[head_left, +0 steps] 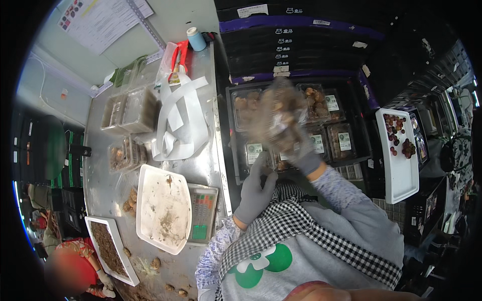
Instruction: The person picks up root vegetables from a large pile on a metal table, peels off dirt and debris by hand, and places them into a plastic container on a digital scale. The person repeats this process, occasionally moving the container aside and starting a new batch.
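Observation:
In my gloved right hand (305,153) is a clear plastic box (280,118) of brown, lumpy, mushroom-like pieces, smeared by motion. It is over a black crate (232,143) that holds several similar clear boxes, among them a labelled box (342,140) and an unlabelled one (247,108). The held box hides the crate's middle. My gloved left hand (257,190) is at the crate's near edge beside a labelled box (254,151). Its fingers are loosely bent and apart, with nothing visible in them.
On the steel table (201,150) at left are a white tray (163,208), a scale (202,215), stacked clear containers (130,110) and white strapping (173,120). Black crates (301,45) stand stacked behind. Another person (83,261) works at far left. A white tray (401,173) with round fruit sits right.

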### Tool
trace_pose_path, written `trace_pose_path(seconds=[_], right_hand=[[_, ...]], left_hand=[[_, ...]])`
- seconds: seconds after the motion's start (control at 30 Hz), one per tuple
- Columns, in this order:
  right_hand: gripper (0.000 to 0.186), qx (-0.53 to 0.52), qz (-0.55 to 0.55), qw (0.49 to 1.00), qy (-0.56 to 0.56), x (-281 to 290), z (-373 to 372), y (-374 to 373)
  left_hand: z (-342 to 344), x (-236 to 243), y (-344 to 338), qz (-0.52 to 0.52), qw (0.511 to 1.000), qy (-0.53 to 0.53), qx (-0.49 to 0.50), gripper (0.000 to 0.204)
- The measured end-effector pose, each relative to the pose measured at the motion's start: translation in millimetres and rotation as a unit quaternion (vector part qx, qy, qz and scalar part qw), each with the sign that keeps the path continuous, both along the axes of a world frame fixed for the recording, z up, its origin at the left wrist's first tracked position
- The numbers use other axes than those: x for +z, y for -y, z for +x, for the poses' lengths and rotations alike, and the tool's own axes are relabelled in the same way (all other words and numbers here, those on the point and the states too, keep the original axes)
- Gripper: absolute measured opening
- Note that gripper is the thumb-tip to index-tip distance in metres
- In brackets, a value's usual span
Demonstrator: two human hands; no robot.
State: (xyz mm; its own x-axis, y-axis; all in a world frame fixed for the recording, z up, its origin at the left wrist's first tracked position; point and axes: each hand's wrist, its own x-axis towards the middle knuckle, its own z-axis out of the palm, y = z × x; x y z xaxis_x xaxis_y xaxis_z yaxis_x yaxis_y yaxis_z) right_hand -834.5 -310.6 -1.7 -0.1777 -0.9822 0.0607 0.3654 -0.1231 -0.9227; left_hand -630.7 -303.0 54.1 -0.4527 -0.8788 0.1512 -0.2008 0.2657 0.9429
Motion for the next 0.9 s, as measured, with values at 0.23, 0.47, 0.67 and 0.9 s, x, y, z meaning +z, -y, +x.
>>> trace_pose_path(seconds=[0.23,0.47,0.67,0.9], right_hand=[[0.056,-0.194,0.099,0.974,-0.069,-28.7,-272.5,-45.4],[0.064,-0.135,0.175,0.971,-0.088,-70.5,-355.5,-6.0],[0.071,-0.090,0.363,0.777,-0.506,-112.0,-370.9,31.3],[0.068,-0.058,0.454,0.480,-0.749,-173.6,-434.7,29.1]], left_hand=[[15.2,-19.1,26.2,0.134,0.991,0.003,0.029,0.033],[26.8,-22.9,30.2,0.300,0.949,-0.065,0.070,0.028],[37.7,-19.7,22.3,0.309,0.938,-0.068,0.143,0.025],[63.2,-28.5,9.2,0.278,0.932,-0.093,0.214,0.026]])
